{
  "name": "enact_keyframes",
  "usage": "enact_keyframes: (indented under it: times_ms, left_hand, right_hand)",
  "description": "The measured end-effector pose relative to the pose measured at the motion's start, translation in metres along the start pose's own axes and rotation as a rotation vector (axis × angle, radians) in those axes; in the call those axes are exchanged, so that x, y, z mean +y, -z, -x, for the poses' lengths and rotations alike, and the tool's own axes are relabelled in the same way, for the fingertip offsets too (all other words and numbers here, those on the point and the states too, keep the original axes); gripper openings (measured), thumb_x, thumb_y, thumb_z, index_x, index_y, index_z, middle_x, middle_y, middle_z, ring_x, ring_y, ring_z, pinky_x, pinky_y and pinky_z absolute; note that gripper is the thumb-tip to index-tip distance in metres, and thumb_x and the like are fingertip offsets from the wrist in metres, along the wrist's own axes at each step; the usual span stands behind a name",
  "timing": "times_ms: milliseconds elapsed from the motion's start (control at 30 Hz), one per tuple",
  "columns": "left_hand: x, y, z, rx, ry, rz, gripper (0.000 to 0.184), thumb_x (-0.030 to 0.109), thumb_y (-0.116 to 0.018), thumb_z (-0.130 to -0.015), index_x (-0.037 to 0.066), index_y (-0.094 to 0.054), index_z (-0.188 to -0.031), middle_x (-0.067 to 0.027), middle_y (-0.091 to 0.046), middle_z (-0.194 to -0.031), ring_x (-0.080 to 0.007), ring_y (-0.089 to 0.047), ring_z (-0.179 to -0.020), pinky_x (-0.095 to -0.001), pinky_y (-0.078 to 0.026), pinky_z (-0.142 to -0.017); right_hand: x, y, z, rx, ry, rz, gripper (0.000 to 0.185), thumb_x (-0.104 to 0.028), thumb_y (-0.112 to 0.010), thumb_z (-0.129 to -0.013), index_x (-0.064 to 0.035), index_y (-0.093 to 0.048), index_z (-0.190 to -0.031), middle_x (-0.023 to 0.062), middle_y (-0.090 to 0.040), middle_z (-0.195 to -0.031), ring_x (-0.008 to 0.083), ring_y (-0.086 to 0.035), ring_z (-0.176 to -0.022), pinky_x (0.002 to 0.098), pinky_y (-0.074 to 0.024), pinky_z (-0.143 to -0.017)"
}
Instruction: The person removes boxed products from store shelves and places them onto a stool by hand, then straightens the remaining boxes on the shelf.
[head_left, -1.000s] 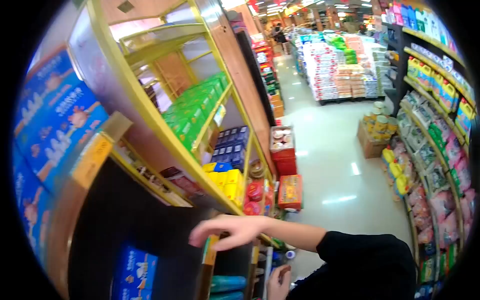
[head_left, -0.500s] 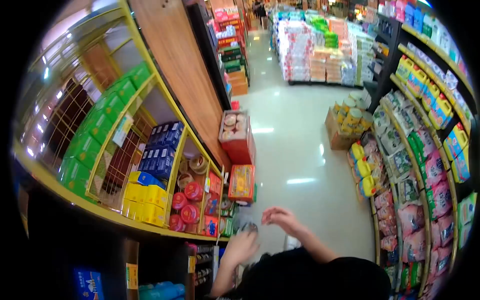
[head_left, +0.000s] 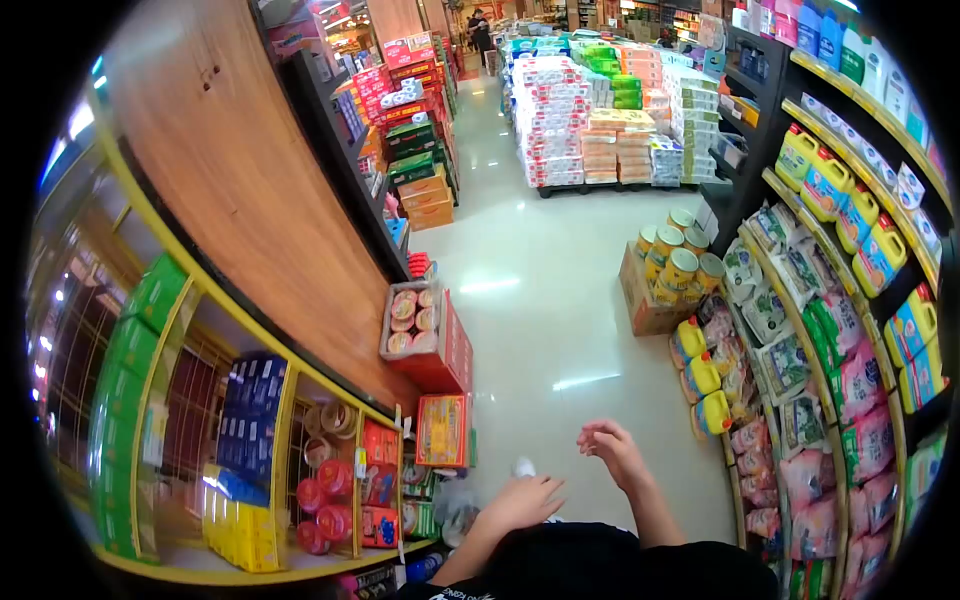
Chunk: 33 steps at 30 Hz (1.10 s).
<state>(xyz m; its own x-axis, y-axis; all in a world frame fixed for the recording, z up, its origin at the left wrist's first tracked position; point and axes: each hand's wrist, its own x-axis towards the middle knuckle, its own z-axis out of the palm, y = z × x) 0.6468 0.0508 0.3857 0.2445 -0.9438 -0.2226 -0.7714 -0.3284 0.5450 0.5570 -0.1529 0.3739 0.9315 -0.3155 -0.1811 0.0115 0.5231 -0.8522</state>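
My left hand (head_left: 524, 500) is held low in front of my body, palm down with its fingers stretched out and nothing in them. To its right and a little farther forward, my right hand (head_left: 610, 448) is raised over the floor, its fingers loosely bent and apart, with no object in it. Neither hand touches any goods. Nearest the left hand are a clear plastic bag (head_left: 458, 508) by the shelf foot and a white shoe tip (head_left: 524, 467) on the floor.
At left, a yellow-framed shelf (head_left: 285, 440) holds boxes and red-lidded jars (head_left: 334, 520). A red carton (head_left: 455, 350) stands beside it. On the right are a carton of cans (head_left: 655, 300), yellow jugs (head_left: 703, 375) and bagged goods (head_left: 815, 480). Stacked packs (head_left: 550, 130) stand ahead; a person (head_left: 480, 38) is far off.
The view has moved forward along the aisle, and the left shelf has slid left and down in it. My hands now sit farther right in view; the left one has flattened.
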Motion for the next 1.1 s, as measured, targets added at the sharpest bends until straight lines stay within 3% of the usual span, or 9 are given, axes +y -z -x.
enact_keyframes:
  times_ms: [267,400,500,633,667,767,833,900,1100]
  left_hand:
    - [-0.093,0.045,-0.104,-0.138,0.051,-0.001,0.043,0.039,-0.052,-0.089,0.011,-0.057,-0.121,-0.0180,-0.062,-0.109,-0.0346,-0.062,-0.097,-0.0462,-0.050,-0.083]
    - [-0.121,0.116,-0.174,0.003,-0.068,0.049,0.044,0.032,-0.059,-0.086,0.005,-0.056,-0.121,-0.0189,-0.054,-0.126,-0.0373,-0.052,-0.115,-0.0442,-0.042,-0.096]
    - [-0.168,0.139,-0.218,0.300,-0.191,-0.086,0.042,0.029,-0.060,-0.083,0.004,-0.056,-0.117,-0.0168,-0.056,-0.124,-0.0339,-0.057,-0.108,-0.0461,-0.047,-0.089]
    - [-0.189,0.192,-0.240,0.388,-0.158,0.012,0.048,0.024,-0.062,-0.080,0.003,-0.052,-0.122,-0.0165,-0.055,-0.125,-0.0340,-0.060,-0.103,-0.0451,-0.050,-0.085]
    - [-0.197,0.194,-0.247,0.266,-0.069,0.143,0.050,0.027,-0.060,-0.083,0.005,-0.050,-0.126,-0.0184,-0.059,-0.119,-0.0352,-0.063,-0.096,-0.0456,-0.051,-0.081]
    - [-0.211,0.202,-0.267,0.015,0.110,0.171,0.053,0.035,-0.059,-0.084,0.005,-0.049,-0.127,-0.0198,-0.050,-0.132,-0.0357,-0.049,-0.120,-0.0444,-0.042,-0.098]
    - [-0.218,0.213,-0.288,-0.223,0.139,0.093,0.052,0.037,-0.055,-0.088,0.007,-0.048,-0.130,-0.0217,-0.052,-0.129,-0.0380,-0.055,-0.112,-0.0453,-0.045,-0.096]
    - [-0.239,0.226,-0.314,-0.181,-0.063,0.227,0.047,0.038,-0.049,-0.091,0.010,-0.049,-0.129,-0.0222,-0.053,-0.126,-0.0385,-0.058,-0.105,-0.0454,-0.047,-0.092]
    - [-0.292,0.286,-0.404,-0.072,0.029,-0.009,0.044,0.038,-0.052,-0.090,0.008,-0.052,-0.123,-0.0228,-0.060,-0.115,-0.0388,-0.059,-0.103,-0.0518,-0.047,-0.087]
  right_hand:
    - [-0.024,-0.022,-0.147,-0.115,-0.107,0.281,0.022,-0.014,-0.054,-0.092,-0.0028,-0.060,-0.110,0.0077,-0.065,-0.097,0.0160,-0.060,-0.091,0.0302,-0.0466,-0.081]
    - [-0.048,-0.056,-0.223,-0.224,-0.130,0.532,0.026,-0.020,-0.057,-0.091,-0.0036,-0.060,-0.111,0.0054,-0.065,-0.097,0.0141,-0.059,-0.091,0.0291,-0.0461,-0.083]
    - [-0.076,-0.074,-0.284,-0.262,-0.022,0.754,0.030,-0.022,-0.058,-0.089,-0.0027,-0.060,-0.112,0.0085,-0.066,-0.100,0.0169,-0.061,-0.094,0.0316,-0.0485,-0.084]
    - [-0.077,-0.067,-0.348,-0.269,0.142,0.733,0.029,-0.020,-0.057,-0.090,-0.0018,-0.059,-0.113,0.0074,-0.065,-0.099,0.0147,-0.061,-0.092,0.0290,-0.0483,-0.082]
    - [-0.077,-0.064,-0.361,-0.272,0.139,0.707,0.029,-0.020,-0.058,-0.090,-0.0018,-0.059,-0.113,0.0077,-0.065,-0.099,0.0148,-0.061,-0.092,0.0290,-0.0485,-0.082]
    - [-0.059,-0.041,-0.401,-0.293,0.025,0.684,0.028,-0.018,-0.059,-0.090,-0.0020,-0.059,-0.113,0.0094,-0.065,-0.100,0.0151,-0.061,-0.092,0.0300,-0.0495,-0.081]
    - [-0.055,-0.025,-0.432,-0.339,-0.058,0.726,0.028,-0.019,-0.058,-0.090,-0.0023,-0.059,-0.113,0.0101,-0.065,-0.100,0.0150,-0.061,-0.091,0.0305,-0.0498,-0.080]
    - [-0.065,-0.009,-0.479,-0.356,-0.082,0.768,0.027,-0.020,-0.058,-0.091,-0.0024,-0.059,-0.112,0.0109,-0.065,-0.100,0.0167,-0.061,-0.090,0.0320,-0.0500,-0.080]
    - [-0.103,-0.002,-0.606,-0.436,0.039,0.867,0.029,-0.024,-0.057,-0.091,-0.0039,-0.059,-0.112,0.0103,-0.065,-0.099,0.0204,-0.062,-0.092,0.0344,-0.0500,-0.082]
